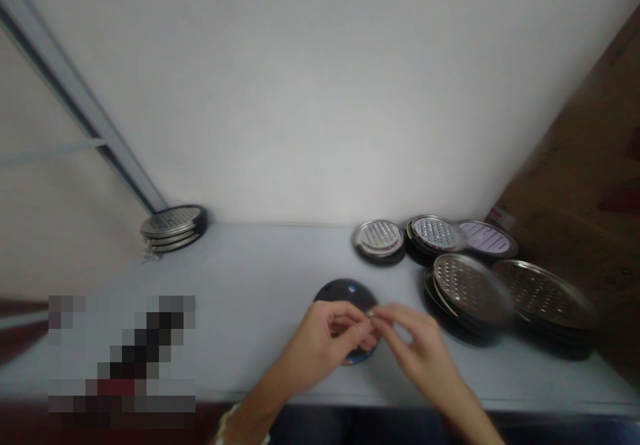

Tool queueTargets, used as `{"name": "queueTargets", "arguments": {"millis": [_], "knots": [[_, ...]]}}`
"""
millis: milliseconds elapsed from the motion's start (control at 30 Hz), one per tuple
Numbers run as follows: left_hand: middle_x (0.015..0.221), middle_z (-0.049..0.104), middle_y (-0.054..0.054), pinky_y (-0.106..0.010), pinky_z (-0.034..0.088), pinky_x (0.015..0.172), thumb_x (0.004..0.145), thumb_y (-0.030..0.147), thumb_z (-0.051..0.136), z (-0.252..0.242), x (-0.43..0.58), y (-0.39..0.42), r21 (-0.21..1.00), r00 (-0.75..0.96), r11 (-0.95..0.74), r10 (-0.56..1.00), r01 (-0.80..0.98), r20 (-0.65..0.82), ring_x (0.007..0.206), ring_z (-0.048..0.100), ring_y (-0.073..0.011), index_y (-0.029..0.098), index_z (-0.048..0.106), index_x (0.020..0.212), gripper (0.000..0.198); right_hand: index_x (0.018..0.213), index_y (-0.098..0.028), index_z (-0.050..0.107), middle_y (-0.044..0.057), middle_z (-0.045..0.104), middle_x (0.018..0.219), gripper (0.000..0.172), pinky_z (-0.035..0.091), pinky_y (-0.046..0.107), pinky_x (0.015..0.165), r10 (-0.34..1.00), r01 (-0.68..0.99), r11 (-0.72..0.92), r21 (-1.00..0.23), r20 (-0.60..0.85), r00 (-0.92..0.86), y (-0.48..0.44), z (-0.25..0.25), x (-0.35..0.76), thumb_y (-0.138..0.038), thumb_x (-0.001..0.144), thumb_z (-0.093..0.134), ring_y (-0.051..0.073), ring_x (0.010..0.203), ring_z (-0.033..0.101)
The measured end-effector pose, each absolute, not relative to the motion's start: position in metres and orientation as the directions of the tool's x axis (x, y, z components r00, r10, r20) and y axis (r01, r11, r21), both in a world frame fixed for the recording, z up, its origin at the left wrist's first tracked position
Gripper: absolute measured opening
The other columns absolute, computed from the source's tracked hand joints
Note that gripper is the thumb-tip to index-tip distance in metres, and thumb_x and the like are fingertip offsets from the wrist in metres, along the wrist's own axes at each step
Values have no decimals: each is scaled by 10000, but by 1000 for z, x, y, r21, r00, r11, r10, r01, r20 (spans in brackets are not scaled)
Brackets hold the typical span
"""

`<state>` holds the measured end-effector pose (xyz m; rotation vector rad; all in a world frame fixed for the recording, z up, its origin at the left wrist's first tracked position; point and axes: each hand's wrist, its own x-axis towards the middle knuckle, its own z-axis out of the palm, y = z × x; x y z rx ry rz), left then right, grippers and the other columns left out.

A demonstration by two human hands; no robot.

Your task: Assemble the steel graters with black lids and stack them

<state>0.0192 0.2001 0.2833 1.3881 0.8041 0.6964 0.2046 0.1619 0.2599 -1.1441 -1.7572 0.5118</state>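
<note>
My left hand (333,338) and my right hand (417,335) meet at the fingertips, both closed in a pinch. Whatever lies between the fingers is too small and blurred to name. Beneath them on the table is a dark, shiny round disc-like piece (340,289), its near part largely hidden by my left hand. To the right of my right hand stands a stack of round metal graters (467,288).
The grey table (240,338) backs onto a white wall. More round grater stacks stand at the back left (175,221), back centre (380,235), back right (435,231) and far right (543,295). Behind them lies a purple-faced round piece (487,237). A pixelated patch covers the lower left.
</note>
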Motion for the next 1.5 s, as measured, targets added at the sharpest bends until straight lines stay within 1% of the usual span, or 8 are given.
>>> {"name": "queueTargets", "arguments": {"millis": [100,200,367,533,700,1000,1367,1500], "knots": [[851,779,-134,-298,569,761,829,427,714,283,19,200,997,563,61,823,48,-77,787,736,-208,88,730,908,348,986,-194,714,60,753,867,160,538,220,702,855,470,500,-727,501,-136,162,260,205,-233,980,560,167,777,711],[864,780,-127,-298,573,766,810,446,734,281,18,200,995,564,89,819,49,-101,802,735,-207,93,742,917,369,989,-194,708,65,751,882,156,540,224,705,857,467,500,-729,496,-143,161,261,204,-222,983,554,171,792,712],[870,778,-124,-262,566,648,782,459,751,274,18,201,985,561,160,811,60,-166,793,728,-207,97,746,937,394,990,-198,710,69,750,891,156,546,229,708,856,467,501,-729,497,-142,161,261,204,-223,981,556,177,802,714],[875,778,-137,-247,556,616,785,437,745,268,18,201,985,565,161,809,55,-164,794,731,-213,92,746,926,373,993,-204,711,58,748,873,155,543,216,701,846,456,517,-724,515,-141,160,259,203,-226,983,558,167,791,715],[857,780,-143,-250,553,651,761,403,764,270,18,202,989,553,142,821,50,-146,788,734,-209,87,752,905,348,989,-202,715,59,745,858,155,546,218,694,847,454,513,-728,514,-132,160,259,203,-246,981,567,172,791,718],[846,778,-132,-243,546,604,717,377,793,273,19,200,982,536,173,823,75,-186,787,726,-218,96,755,889,331,972,-196,715,64,748,853,170,545,223,678,849,470,509,-721,510,-137,161,260,202,-248,984,553,174,767,714],[808,774,-126,-235,539,589,719,352,784,274,20,199,984,522,158,834,81,-177,750,715,-202,96,755,875,301,974,-198,702,55,741,836,156,540,222,681,835,480,530,-699,528,-154,161,260,202,-230,983,550,164,734,699],[786,771,-114,-234,541,586,730,323,756,274,21,199,986,516,141,841,85,-165,735,714,-199,99,750,855,257,1019,-199,702,53,735,833,163,544,232,701,824,486,545,-683,543,-161,161,256,202,-228,987,545,166,742,695]]}}
